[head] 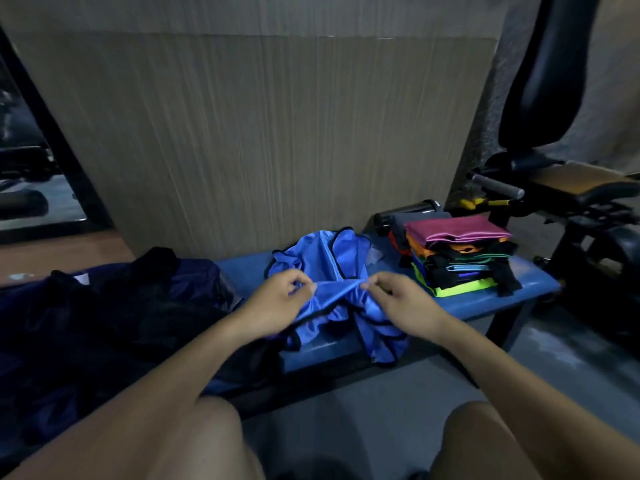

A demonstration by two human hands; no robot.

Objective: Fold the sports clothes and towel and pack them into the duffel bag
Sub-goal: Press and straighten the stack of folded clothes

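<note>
A blue sports vest with black trim (325, 261) lies crumpled on the blue bench (485, 299), its lower part hanging over the front edge. My left hand (277, 299) pinches a fold of the vest near its middle. My right hand (398, 299) pinches the same raised fold a short way to the right. A dark navy duffel bag (104, 317) sits at the left end of the bench, its opening too dark to make out. A stack of folded clothes (460, 258) in maroon, orange, black and neon green rests at the bench's right end.
A black bottle (408, 213) lies behind the stack against the wood-grain panel (259, 133). A gym machine with a black padded seat (571, 188) stands to the right. A mirror (24, 174) is at the far left. My knees show at the bottom.
</note>
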